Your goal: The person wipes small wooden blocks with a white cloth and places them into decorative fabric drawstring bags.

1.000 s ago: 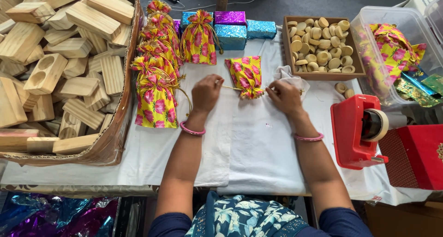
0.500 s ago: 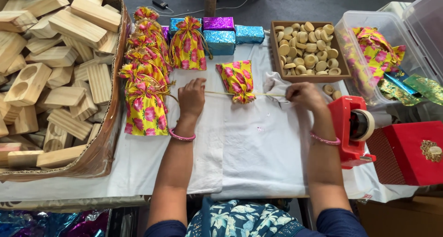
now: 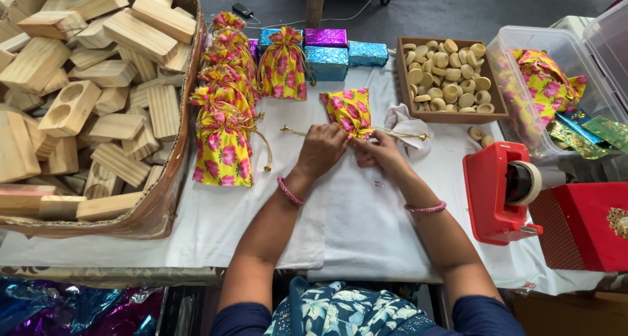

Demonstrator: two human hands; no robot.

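White-clothed table (image 3: 196, 231), grey floor (image 3: 458, 9) beyond, even, soft light

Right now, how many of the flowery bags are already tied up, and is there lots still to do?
Done: a row of tied yellow floral pouches stands beside the box of wooden blocks, too bunched to count exactly. In hand: the left hand and right hand meet at the mouth of one more pouch, its gold cords lying out to each side. Left: loose floral fabric waits in the clear bin.
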